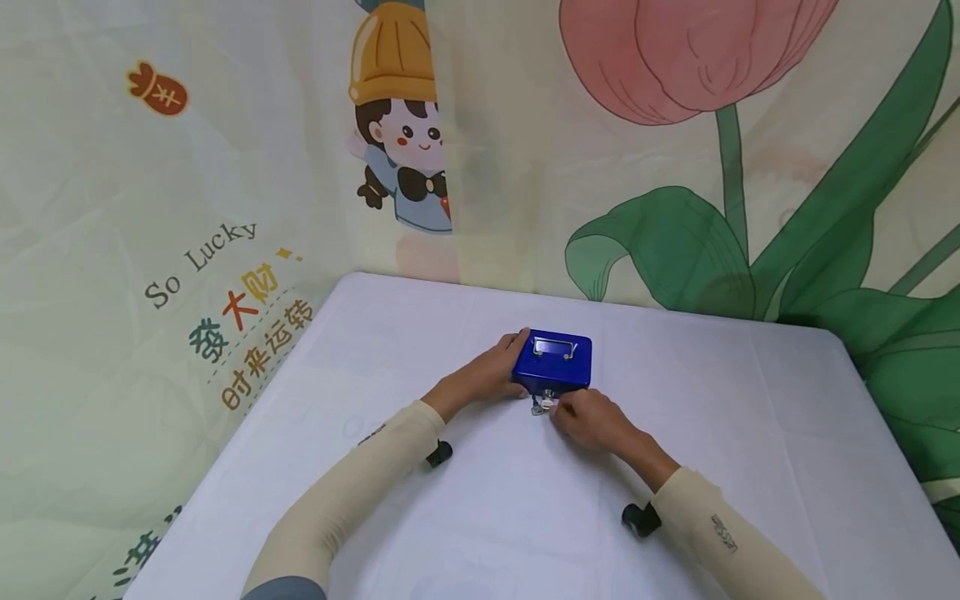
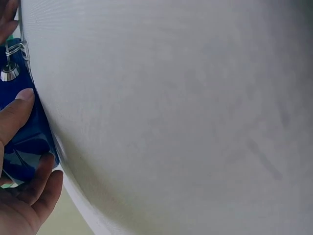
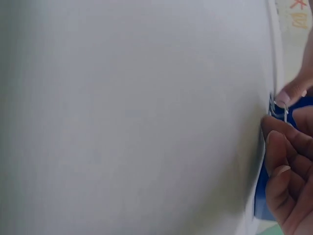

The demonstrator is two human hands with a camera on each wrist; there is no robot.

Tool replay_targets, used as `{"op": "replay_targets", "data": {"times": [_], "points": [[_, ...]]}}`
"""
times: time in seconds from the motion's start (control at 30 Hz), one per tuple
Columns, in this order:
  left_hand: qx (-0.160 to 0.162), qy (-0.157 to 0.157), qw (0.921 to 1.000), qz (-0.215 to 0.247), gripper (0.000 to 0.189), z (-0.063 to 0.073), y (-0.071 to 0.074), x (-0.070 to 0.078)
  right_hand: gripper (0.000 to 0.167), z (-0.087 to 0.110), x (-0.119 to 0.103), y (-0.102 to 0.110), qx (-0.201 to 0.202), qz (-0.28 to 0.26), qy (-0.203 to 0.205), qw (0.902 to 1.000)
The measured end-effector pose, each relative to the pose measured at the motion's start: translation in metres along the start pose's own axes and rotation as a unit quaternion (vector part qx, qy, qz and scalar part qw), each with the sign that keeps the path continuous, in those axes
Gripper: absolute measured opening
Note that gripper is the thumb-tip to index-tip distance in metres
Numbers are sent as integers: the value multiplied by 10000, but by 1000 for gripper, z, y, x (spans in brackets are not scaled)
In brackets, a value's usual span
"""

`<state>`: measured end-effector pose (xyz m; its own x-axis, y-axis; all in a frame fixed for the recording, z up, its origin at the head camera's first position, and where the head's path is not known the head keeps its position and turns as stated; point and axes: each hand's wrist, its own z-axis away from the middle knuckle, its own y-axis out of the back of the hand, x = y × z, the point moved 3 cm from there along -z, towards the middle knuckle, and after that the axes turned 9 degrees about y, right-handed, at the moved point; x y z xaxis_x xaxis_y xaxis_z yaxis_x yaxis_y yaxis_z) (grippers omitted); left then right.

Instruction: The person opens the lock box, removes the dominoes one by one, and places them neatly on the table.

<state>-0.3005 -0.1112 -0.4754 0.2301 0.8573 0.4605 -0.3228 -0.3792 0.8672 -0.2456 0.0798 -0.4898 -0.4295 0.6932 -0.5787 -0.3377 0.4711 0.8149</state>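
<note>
A small blue metal cash box (image 1: 551, 367) with a silver folding handle (image 1: 553, 347) on its lid sits on the table. My left hand (image 1: 498, 368) holds it by its left side, thumb near the front and fingers round the side and back. From the round silver lock (image 2: 10, 72) on the front a key sticks out, with a ring and a second key (image 1: 537, 408) hanging at it. My right hand (image 1: 595, 419) pinches the key at the lock; its other fingers are curled in. In the right wrist view the key ring (image 3: 285, 113) shows beside the fingertips.
The box stands toward the far part of a white-covered table (image 1: 465, 517). Behind and to the left hangs a printed cloth (image 1: 510, 167) with a cartoon figure, a tulip and lettering. Dark wrist cameras (image 1: 641, 520) stick out below both forearms.
</note>
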Motion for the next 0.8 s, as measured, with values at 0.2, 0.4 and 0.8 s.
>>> {"op": "replay_targets", "data": {"times": [0.2,0.4,0.8], "points": [[-19,115,9999,-31,110,0,1,0,16,10,10,14,-140,-291,99,9994],[-44,121,9998,-160,110,0,0,-1,15,17,27,29,53,-468,139,9988],[-116,96,9998,-140,110,-1,0,-1,64,15,46,42,762,448,-347,9955]]}}
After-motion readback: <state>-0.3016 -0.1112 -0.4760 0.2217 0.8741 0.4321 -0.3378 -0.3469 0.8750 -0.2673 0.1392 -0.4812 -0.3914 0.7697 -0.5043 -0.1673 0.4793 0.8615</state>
